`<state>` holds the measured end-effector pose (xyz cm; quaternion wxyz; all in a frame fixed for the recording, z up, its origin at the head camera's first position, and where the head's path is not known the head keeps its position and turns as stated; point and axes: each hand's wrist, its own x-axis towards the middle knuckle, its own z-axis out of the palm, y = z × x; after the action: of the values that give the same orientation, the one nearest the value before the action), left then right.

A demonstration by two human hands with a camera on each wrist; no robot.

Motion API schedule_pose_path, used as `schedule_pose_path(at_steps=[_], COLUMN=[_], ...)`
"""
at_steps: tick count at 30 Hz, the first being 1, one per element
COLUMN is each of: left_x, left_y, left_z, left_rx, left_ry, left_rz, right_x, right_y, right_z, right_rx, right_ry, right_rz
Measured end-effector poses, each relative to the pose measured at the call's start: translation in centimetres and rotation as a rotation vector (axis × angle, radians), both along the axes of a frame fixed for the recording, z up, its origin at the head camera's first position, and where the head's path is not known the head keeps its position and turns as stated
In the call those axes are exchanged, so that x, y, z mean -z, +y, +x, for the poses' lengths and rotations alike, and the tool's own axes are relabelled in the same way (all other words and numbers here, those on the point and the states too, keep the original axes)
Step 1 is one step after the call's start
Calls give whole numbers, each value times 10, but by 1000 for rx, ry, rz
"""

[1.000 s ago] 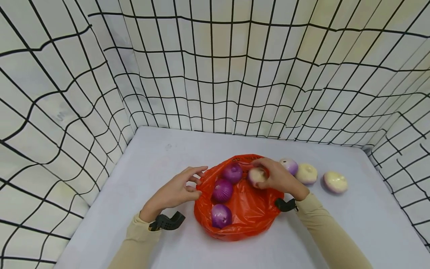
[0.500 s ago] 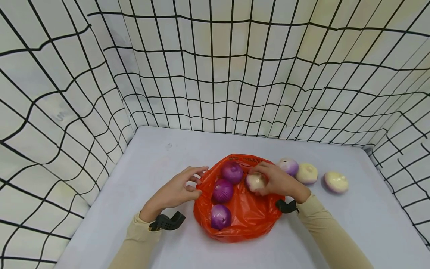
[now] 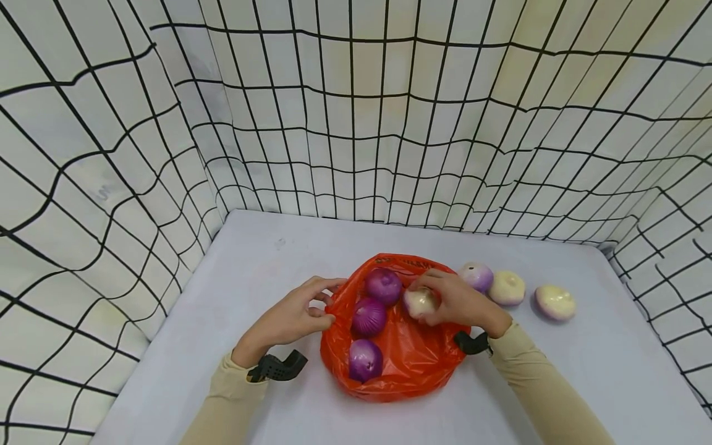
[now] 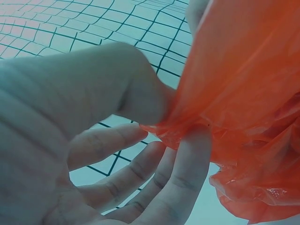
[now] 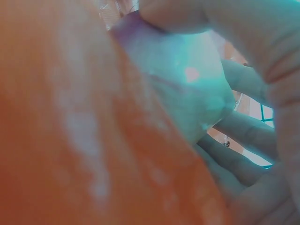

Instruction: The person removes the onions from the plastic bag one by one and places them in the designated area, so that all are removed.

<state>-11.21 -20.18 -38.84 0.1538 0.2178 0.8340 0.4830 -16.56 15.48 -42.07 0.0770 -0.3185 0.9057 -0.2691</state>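
Since a second ago, our right hand [image 3: 458,303] has carried the pale round onion [image 3: 419,302] lower and further into the crumpled orange plastic bag [image 3: 411,358]; our fingers curl around it just above the bag's floor. Our left hand [image 3: 289,318] pinches the bag's rim between thumb and fingers [image 4: 187,164]. To do this well, we should keep the mouth wide and release low. The onion is creamy with a purple tinge, beside three purple onions [image 3: 368,316].
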Motion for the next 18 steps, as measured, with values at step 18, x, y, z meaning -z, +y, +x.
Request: schedule_pose_path(at_steps=[18], left_x=[0], left_y=[-1], left_z=[0], left_rx=[-1], left_ry=[39], left_rz=[-32], right_x=[-20], right_y=[8], right_z=[12], right_rx=[56], right_ry=[59], right_rz=[-90])
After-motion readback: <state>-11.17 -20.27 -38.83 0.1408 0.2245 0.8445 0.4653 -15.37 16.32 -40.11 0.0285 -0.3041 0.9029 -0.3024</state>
